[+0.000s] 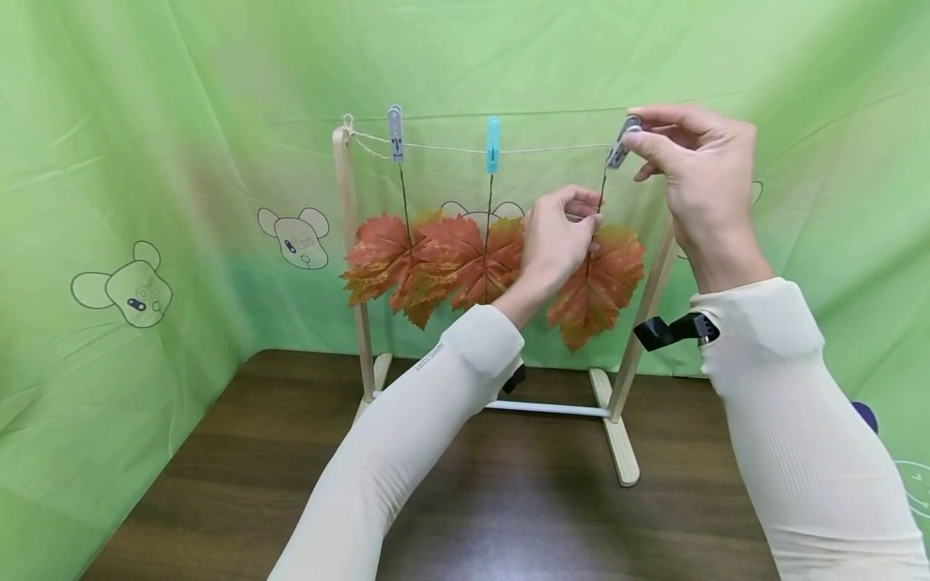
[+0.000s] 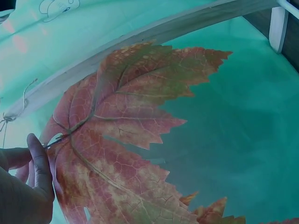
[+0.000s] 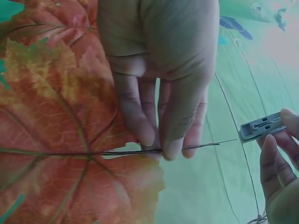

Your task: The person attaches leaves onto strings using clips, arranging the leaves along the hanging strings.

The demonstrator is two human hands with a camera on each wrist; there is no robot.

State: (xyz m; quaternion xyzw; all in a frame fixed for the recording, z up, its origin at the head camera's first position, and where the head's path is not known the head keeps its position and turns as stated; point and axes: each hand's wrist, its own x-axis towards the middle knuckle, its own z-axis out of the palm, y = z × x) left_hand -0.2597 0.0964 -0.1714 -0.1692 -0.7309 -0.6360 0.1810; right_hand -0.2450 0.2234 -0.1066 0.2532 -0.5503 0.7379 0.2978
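Note:
My left hand pinches the dark stem of an orange-red artificial maple leaf between thumb and fingers. In the left wrist view the leaf spreads out beyond the fingertips. Up at the string's right part, my right hand pinches a grey clothespin, tilted, just above the top of that stem. The right wrist view has the clothespin at the string, with the stem's thin tip close to its end. Two more leaves hang left of it, from a grey clothespin and a blue clothespin.
The string is tied to a wooden post at left; another post stands at right. A white bar joins the feet on the brown table. Green cloth with bear drawings hangs behind.

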